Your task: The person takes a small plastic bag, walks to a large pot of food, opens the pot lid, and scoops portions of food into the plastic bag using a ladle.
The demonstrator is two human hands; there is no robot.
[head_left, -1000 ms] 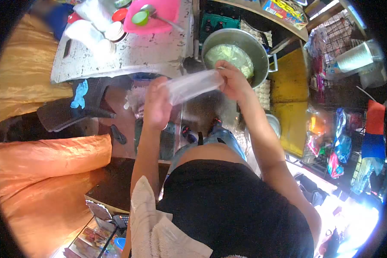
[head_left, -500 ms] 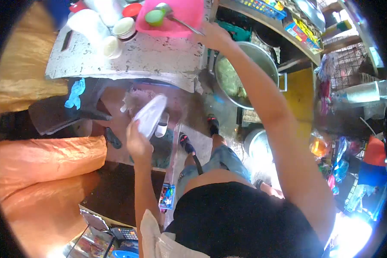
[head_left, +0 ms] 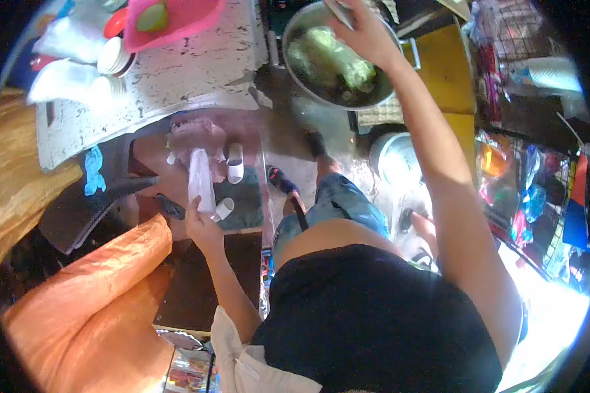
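A worn white tabletop (head_left: 177,85) with dark chips stands at the far left. Orange sheeting (head_left: 85,308) drapes the left side, beside a dark brown surface (head_left: 193,285). Pinkish floor (head_left: 152,157) with a dark green mat (head_left: 246,206) meets grey floor (head_left: 288,141) in the middle. A yellow panel (head_left: 442,72) stands at the far right, and harsh white light (head_left: 557,318) glares at the near right.

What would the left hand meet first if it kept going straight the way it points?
Probably the near edge of the white table, with the bag in the left hand leading. The pink mat seems to lie lower, though depth is unclear from one view.
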